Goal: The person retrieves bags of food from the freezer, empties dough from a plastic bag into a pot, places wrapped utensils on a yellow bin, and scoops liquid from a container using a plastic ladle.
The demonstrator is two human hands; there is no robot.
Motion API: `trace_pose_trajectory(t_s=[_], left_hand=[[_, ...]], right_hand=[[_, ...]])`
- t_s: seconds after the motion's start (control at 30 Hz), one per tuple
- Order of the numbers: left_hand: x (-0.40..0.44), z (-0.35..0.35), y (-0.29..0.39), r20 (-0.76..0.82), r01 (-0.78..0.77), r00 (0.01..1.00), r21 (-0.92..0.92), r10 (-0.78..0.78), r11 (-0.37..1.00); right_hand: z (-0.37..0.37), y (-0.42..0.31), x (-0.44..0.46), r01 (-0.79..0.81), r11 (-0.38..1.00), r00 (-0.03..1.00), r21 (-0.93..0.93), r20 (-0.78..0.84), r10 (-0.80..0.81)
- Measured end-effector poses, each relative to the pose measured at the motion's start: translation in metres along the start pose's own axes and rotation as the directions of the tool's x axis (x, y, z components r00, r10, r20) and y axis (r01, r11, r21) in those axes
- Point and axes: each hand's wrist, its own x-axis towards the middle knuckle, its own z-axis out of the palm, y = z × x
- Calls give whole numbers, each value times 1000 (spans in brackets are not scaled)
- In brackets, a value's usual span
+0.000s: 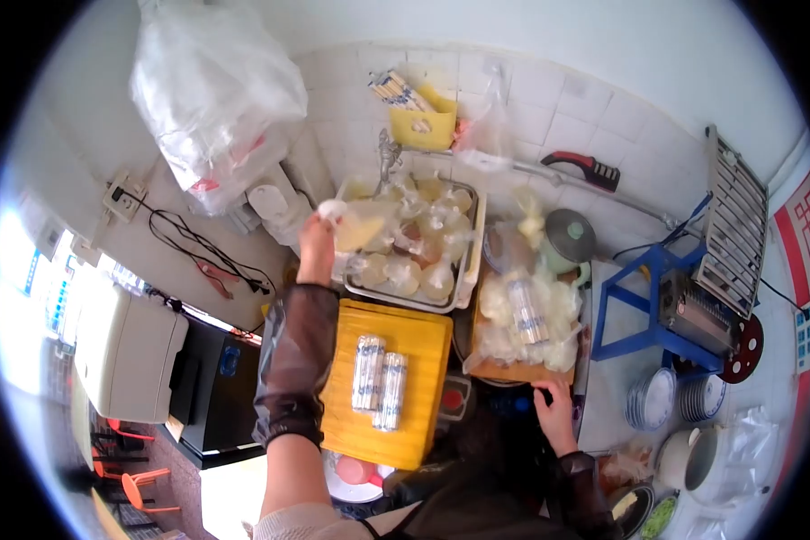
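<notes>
My left hand [316,247] is raised at the left of a metal tray [396,301], its fingers closed on a small white round object [332,210]. A blurred, yellowish translucent shape [365,230] is beside that object; I cannot tell whether they are joined. Several knotted clear bags of pale liquid [403,274] fill the tray. My right hand [558,416] touches the front edge of a wooden board [504,372], fingers slightly apart and bent. On the board lie clear plastic bags with pale contents [560,306] and a wrapped bundle with blue print [526,310].
Two wrapped bundles [379,382] lie on a yellow lid or board [342,427] in front of the tray. A lidded pot [570,238] stands behind the bags. At right are a blue-framed metal machine [643,297] and stacked plates [650,400]. A big plastic bag [216,94] hangs at upper left.
</notes>
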Motion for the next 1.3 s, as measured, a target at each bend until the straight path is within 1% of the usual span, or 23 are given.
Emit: trace_pose_trajectory(t_s=[0.1,0.13,0.2,0.27,0.33,0.37,0.4,0.47,0.5,0.53,0.57,0.6,0.67,0.73,0.77,0.8,0.83,0.9,0.97,1.07,1.13,1.2,1.3], left_hand=[[78,-9,-22,-92,-41,995,-11,40,999],[97,-21,-30,4,-130,991,293,135,947],[125,-39,-57,287,-349,937,738,199,577],[134,-34,-92,571,-575,815,818,99,7],[85,-5,-87,412,-371,911,848,-30,379],[68,1,-89,228,-155,974,712,-17,684],[50,-3,-90,34,45,997,449,-68,893],[8,-51,-134,-17,-202,968,533,249,821],[-35,-71,-138,-9,-246,947,617,320,748],[-93,-71,-124,-41,-177,971,545,237,820],[-139,-101,-145,52,-292,925,728,376,620],[-187,-131,-175,-45,-124,962,805,268,580],[-269,-150,-184,-104,89,994,944,29,319],[-313,-155,-201,-107,117,993,948,-51,296],[-332,-155,-206,-86,112,991,952,-104,284],[-336,-140,-199,-91,115,989,967,-115,227],[-330,-122,-189,-160,189,969,971,-189,147],[-327,-107,-188,-232,256,940,965,-251,66],[-320,-101,-202,-212,209,965,977,-157,-37],[-317,-101,-200,-279,267,947,959,-161,-92],[-317,-104,-193,-258,232,958,955,-129,-186],[-307,-102,-177,-314,255,914,938,-258,-237],[-298,-115,-175,-317,269,923,937,-220,-223]], right_hand=[[6,8,4,-49,998,998,-37,24,50],[7,11,1,-74,996,996,-40,41,76],[16,14,14,-34,999,998,-20,61,35],[31,34,40,-85,996,989,39,121,80],[58,81,82,33,989,999,-143,-23,-36],[71,104,107,96,958,989,-269,-80,-122],[80,118,129,-5,933,998,-360,-59,-18],[100,134,155,-77,900,997,-429,-27,72],[107,141,160,-108,826,989,-554,28,148],[113,143,164,-121,731,971,-672,71,227],[115,144,167,-109,740,971,-663,87,222],[112,140,168,-126,763,968,-634,88,234],[105,155,176,-132,778,961,-614,112,252],[106,190,173,-159,913,968,-377,120,219],[102,180,161,-163,908,960,-386,149,236],[88,146,162,-360,933,915,16,200,350],[75,104,167,-511,760,858,402,287,426],[67,5,164,-712,573,701,407,459,546],[97,-39,148,-713,384,699,587,639,320],[161,-106,147,-774,341,605,534,781,151],[209,-137,161,-752,267,636,602,769,58],[264,-158,203,-631,298,742,716,669,-37],[298,-205,282,-505,445,852,740,510,119]])
